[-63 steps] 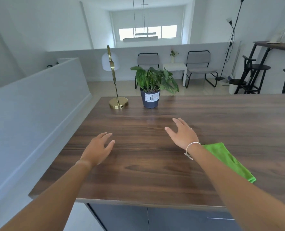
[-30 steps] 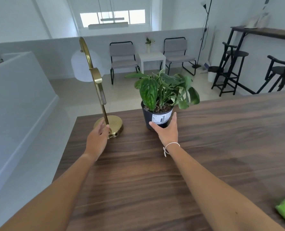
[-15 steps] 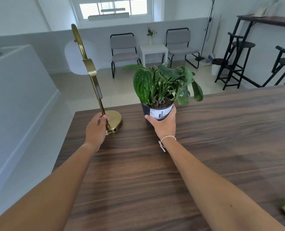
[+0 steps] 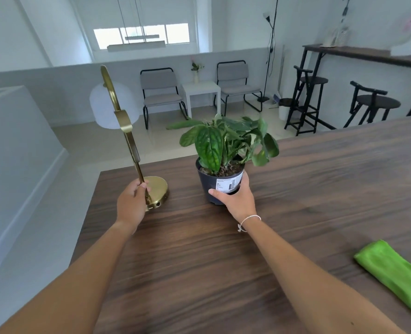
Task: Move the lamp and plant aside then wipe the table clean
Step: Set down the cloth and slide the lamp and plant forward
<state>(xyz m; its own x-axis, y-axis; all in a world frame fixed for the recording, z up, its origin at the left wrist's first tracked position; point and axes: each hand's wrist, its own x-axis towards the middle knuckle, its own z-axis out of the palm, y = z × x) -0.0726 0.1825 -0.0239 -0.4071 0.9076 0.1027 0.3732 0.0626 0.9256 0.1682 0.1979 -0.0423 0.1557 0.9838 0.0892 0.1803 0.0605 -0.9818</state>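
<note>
The left hand point(image 4: 131, 203) has its fingers curled tight round the low stem of the lamp point(image 4: 137, 165), just above the brass base, which sits on the table point(image 4: 199, 261) near its far left corner. The right hand point(image 4: 235, 198) cups the near side of the pot, thumb on one side and fingers on the other, gripping the plant point(image 4: 223, 150) just right of the lamp. A green cloth point(image 4: 392, 268) lies well off to the right, nearer the person.
</note>
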